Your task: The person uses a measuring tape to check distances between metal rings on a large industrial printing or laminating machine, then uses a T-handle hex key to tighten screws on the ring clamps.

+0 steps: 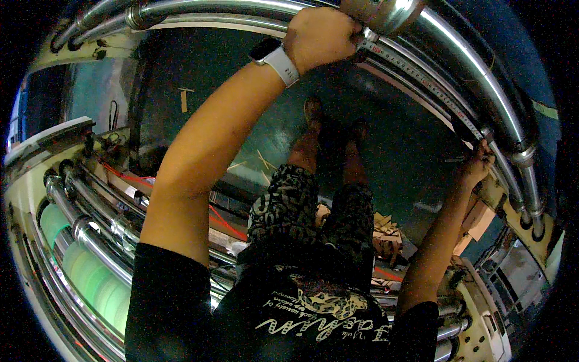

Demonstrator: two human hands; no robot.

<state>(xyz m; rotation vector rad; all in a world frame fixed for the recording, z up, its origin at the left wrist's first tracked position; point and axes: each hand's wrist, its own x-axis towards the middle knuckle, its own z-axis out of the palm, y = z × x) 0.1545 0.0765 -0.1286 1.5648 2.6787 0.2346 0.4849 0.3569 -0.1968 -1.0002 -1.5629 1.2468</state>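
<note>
My left hand, with a pale-strapped watch on its wrist, is closed at the upper middle, beside a thick metal collar on a shiny roller. Its fingertips are hidden, so what they grip cannot be made out. From beside that hand a graduated measuring strip runs down to the right along a bar. Near the strip's far right end, my right hand has its fingers closed by a small metal fitting. Whether it pinches the strip or the fitting is too dark to tell.
A long polished roller curves across the top and right. Behind me are more metal rollers and pale green rolls. Cardboard scraps and thin strips lie low around my legs. A red cord crosses the frame behind.
</note>
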